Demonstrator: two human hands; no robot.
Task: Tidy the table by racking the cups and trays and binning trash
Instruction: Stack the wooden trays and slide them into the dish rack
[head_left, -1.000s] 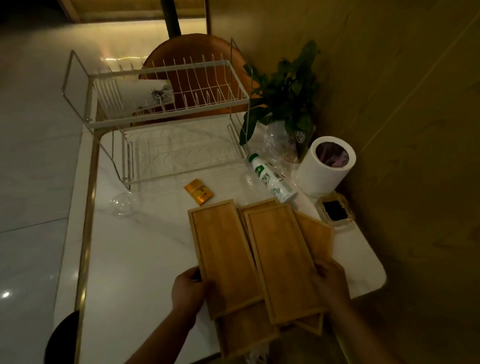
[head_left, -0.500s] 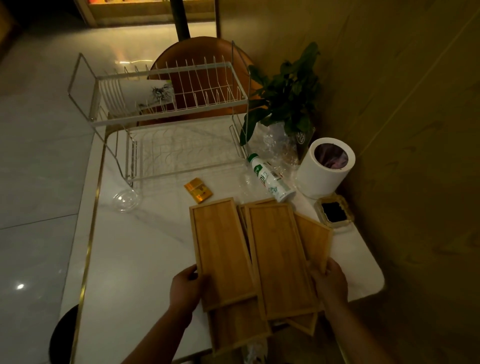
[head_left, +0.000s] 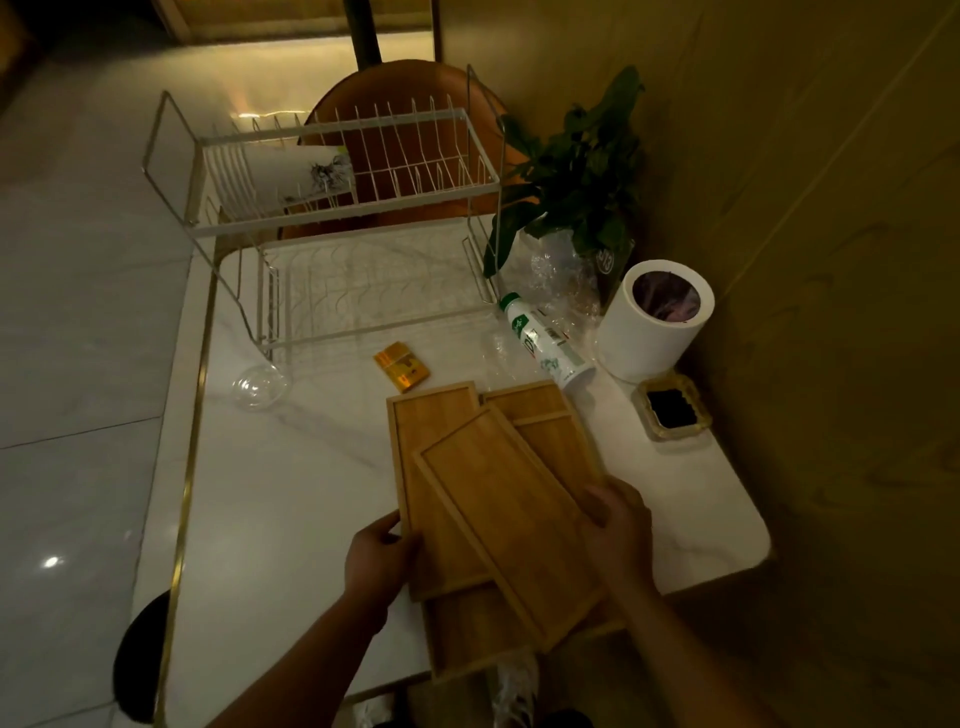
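Note:
Several wooden trays lie overlapped at the near edge of the white table (head_left: 291, 519). My left hand (head_left: 376, 558) grips the left edge of the left tray (head_left: 434, 457). My right hand (head_left: 615, 525) grips the right edge of the top tray (head_left: 511, 525), which lies skewed across the others. A white two-tier dish rack (head_left: 343, 218) stands at the far end, with one white plate (head_left: 291, 179) in its upper tier. A clear cup (head_left: 258, 385) lies by the rack's left foot. A white bin (head_left: 655, 319) stands at the right.
A plastic bottle (head_left: 545, 345) lies beside the bin, with crumpled clear wrap (head_left: 558, 275) behind it. A yellow packet (head_left: 401, 366) sits in front of the rack. An ashtray (head_left: 671, 408) and a potted plant (head_left: 576, 171) stand along the right wall.
My right hand has swung the top tray leftward so it now overlaps the left tray at an angle. My left hand has stayed on the left tray's edge.

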